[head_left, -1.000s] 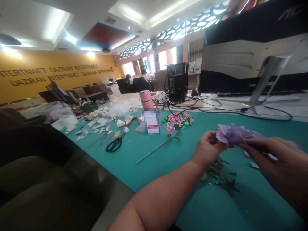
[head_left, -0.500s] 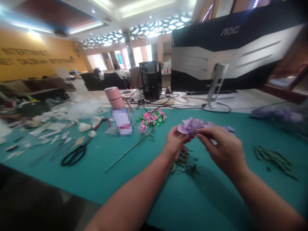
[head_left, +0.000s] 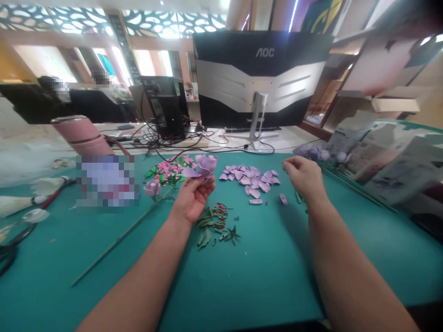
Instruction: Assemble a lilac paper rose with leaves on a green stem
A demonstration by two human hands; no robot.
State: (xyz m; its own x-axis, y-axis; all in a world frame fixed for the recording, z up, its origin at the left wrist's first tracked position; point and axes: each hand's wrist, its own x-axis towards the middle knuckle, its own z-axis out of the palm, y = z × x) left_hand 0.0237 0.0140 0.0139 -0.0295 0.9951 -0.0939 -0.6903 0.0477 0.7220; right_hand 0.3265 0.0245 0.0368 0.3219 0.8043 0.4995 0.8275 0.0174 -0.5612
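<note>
My left hand [head_left: 194,200] is closed around the base of a purple artificial flower [head_left: 206,165] with a few cupped petals, held up over the mat. Off to the right, my right hand [head_left: 304,177] hovers with thumb and fingertips pinched together; whatever may be between them is too small to make out. A pile of loose purple petals [head_left: 252,176] lies between the two hands. Closer to me are green leaves [head_left: 205,222], small red-tipped bits and a star-shaped green piece [head_left: 233,235]. A pink flower [head_left: 152,187] on a long green stem [head_left: 117,242] rests left of my left hand.
Pink and green small pieces [head_left: 169,169] are heaped behind the flower. Further left stand a pink bottle [head_left: 81,136], a blurred-out phone, shuttlecocks [head_left: 17,205] and black-handled scissors [head_left: 8,256]. A monitor [head_left: 256,78] and cables are at the back, boxes [head_left: 404,161] at right.
The view has swung to the right. My hands were together at the purple flower; my right hand has come away to the right, and the petal pile is uncovered.
</note>
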